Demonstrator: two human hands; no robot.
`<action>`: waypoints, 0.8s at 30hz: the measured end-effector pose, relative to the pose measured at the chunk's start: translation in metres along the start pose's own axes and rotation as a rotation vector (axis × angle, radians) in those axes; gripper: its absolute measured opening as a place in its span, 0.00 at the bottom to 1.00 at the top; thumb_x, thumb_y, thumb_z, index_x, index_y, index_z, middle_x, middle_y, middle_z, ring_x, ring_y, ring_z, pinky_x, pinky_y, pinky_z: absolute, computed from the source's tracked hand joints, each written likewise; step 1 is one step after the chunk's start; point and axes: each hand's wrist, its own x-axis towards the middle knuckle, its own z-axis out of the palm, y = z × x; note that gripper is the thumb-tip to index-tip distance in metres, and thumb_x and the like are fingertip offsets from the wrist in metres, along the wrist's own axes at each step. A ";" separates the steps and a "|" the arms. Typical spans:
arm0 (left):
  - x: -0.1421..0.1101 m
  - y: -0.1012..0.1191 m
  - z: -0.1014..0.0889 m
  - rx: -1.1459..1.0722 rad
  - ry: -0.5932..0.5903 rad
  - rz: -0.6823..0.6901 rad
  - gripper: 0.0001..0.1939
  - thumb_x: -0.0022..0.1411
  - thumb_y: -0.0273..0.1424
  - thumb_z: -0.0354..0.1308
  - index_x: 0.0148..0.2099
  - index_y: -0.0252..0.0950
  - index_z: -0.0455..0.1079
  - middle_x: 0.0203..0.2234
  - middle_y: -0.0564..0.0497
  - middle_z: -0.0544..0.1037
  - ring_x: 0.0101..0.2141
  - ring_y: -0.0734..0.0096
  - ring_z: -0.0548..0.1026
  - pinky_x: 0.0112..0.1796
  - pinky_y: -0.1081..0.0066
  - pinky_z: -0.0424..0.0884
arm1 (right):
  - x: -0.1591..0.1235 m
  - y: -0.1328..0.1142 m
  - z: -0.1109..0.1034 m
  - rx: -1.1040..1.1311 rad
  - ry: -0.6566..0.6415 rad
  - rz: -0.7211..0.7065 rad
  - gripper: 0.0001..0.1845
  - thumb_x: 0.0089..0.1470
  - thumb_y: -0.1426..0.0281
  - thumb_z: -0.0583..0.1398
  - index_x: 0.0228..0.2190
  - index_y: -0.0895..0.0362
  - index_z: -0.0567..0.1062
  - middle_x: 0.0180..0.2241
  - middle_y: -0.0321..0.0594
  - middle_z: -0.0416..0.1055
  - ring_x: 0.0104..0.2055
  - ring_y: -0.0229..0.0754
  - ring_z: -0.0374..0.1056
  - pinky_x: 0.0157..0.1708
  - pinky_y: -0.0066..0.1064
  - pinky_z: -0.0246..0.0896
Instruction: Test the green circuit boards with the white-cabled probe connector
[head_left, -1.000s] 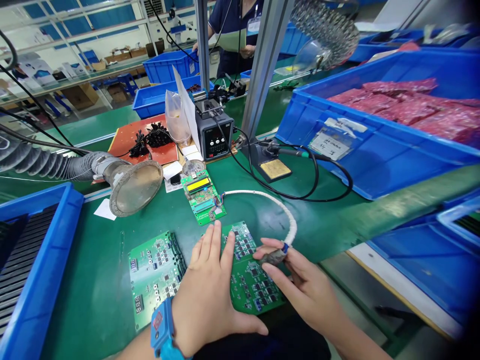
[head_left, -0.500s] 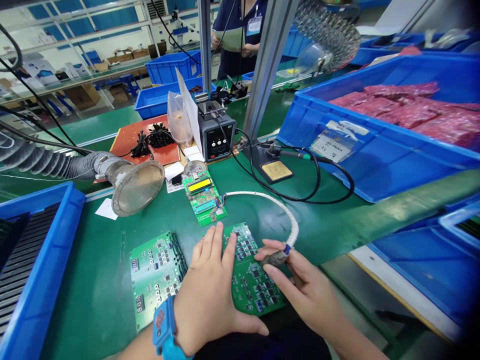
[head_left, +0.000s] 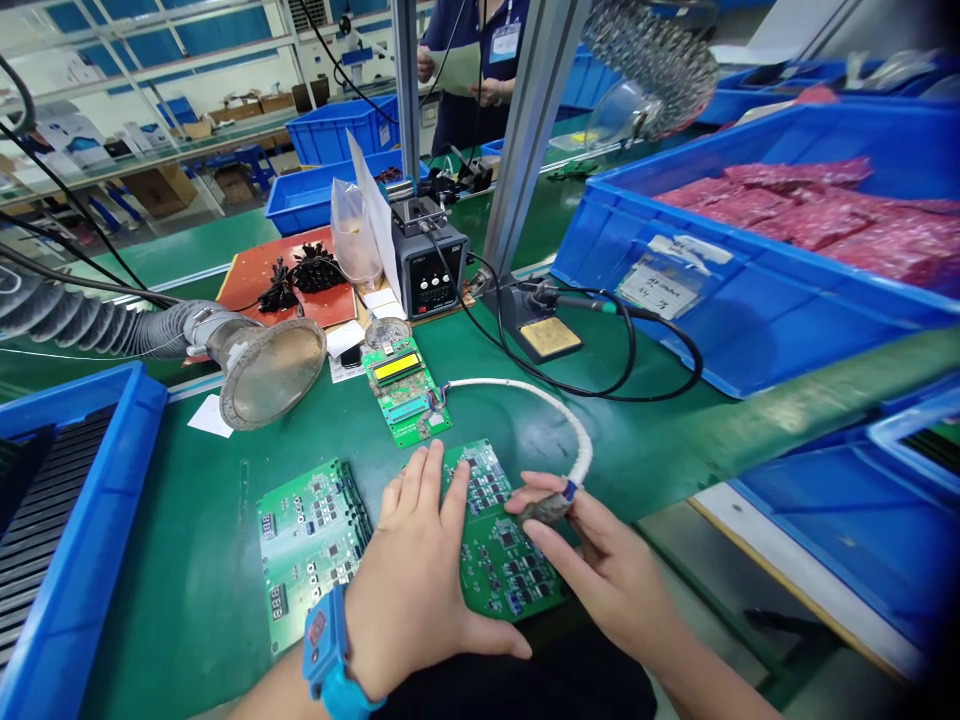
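Note:
My left hand [head_left: 416,580] lies flat, fingers stretched, on a green circuit board [head_left: 502,560] at the near edge of the green bench. It wears a blue wrist strap [head_left: 330,650]. My right hand [head_left: 600,570] pinches a small grey connector [head_left: 551,507] at the end of a white wrapped cable [head_left: 555,415] and holds it against the board's right side. The cable runs back to a small programmer board with a yellow display [head_left: 405,390]. A second green circuit board [head_left: 311,545] lies just left of my left hand.
A fume extractor funnel on a grey hose [head_left: 262,370] hangs at the left. A soldering station [head_left: 431,265] and iron stand [head_left: 544,335] sit behind. Blue bins: left [head_left: 82,530], right with pink bags [head_left: 765,250], lower right [head_left: 862,520]. Another person [head_left: 472,60] stands beyond the bench.
Almost nothing: both hands stay on the board with the connector held in place. The view shifts slightly, and the person behind has moved a little.

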 end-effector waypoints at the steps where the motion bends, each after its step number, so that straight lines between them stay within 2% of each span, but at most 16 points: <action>1: 0.000 0.000 0.000 0.002 0.005 0.003 0.71 0.32 0.59 0.70 0.68 0.26 0.43 0.66 0.30 0.37 0.64 0.37 0.37 0.58 0.39 0.47 | 0.000 0.000 0.000 0.017 0.002 0.012 0.16 0.61 0.66 0.57 0.51 0.48 0.68 0.41 0.38 0.75 0.45 0.43 0.71 0.51 0.36 0.65; 8: 0.000 0.002 0.004 0.009 0.088 0.032 0.69 0.31 0.58 0.70 0.67 0.25 0.47 0.65 0.27 0.44 0.63 0.34 0.44 0.58 0.38 0.50 | 0.010 -0.019 -0.006 0.234 0.078 0.098 0.16 0.56 0.63 0.62 0.46 0.52 0.72 0.37 0.41 0.77 0.42 0.45 0.74 0.46 0.35 0.70; 11: -0.012 -0.006 0.002 0.016 0.177 0.061 0.70 0.30 0.57 0.71 0.67 0.26 0.47 0.64 0.27 0.46 0.63 0.32 0.46 0.57 0.37 0.52 | 0.023 -0.027 -0.007 0.296 0.151 0.119 0.18 0.56 0.63 0.62 0.48 0.51 0.70 0.38 0.41 0.77 0.43 0.45 0.74 0.45 0.36 0.71; 14: -0.040 -0.030 -0.003 0.051 0.286 0.070 0.70 0.31 0.55 0.72 0.69 0.34 0.40 0.65 0.30 0.45 0.62 0.31 0.47 0.55 0.35 0.55 | 0.042 -0.028 -0.002 0.314 0.152 0.129 0.22 0.54 0.63 0.63 0.50 0.53 0.68 0.40 0.42 0.77 0.45 0.46 0.73 0.48 0.39 0.70; 16: -0.062 -0.054 -0.005 0.079 0.315 0.036 0.70 0.35 0.50 0.74 0.69 0.39 0.34 0.65 0.31 0.44 0.62 0.30 0.49 0.52 0.35 0.59 | 0.054 -0.023 0.003 0.309 0.130 0.116 0.24 0.54 0.63 0.63 0.51 0.54 0.68 0.40 0.43 0.77 0.45 0.46 0.73 0.49 0.40 0.68; 20: -0.095 -0.100 0.000 0.103 0.273 -0.088 0.66 0.41 0.44 0.72 0.69 0.44 0.30 0.65 0.32 0.45 0.61 0.29 0.51 0.50 0.35 0.63 | 0.065 -0.014 0.012 0.272 0.090 0.106 0.25 0.54 0.64 0.61 0.53 0.55 0.67 0.42 0.44 0.77 0.46 0.46 0.72 0.49 0.40 0.68; 24: -0.104 -0.125 0.012 0.109 0.221 -0.113 0.64 0.43 0.42 0.71 0.69 0.45 0.29 0.65 0.33 0.44 0.61 0.28 0.50 0.50 0.38 0.64 | 0.063 -0.012 0.016 0.259 0.067 0.106 0.25 0.55 0.64 0.60 0.53 0.56 0.67 0.42 0.45 0.76 0.45 0.45 0.72 0.49 0.41 0.68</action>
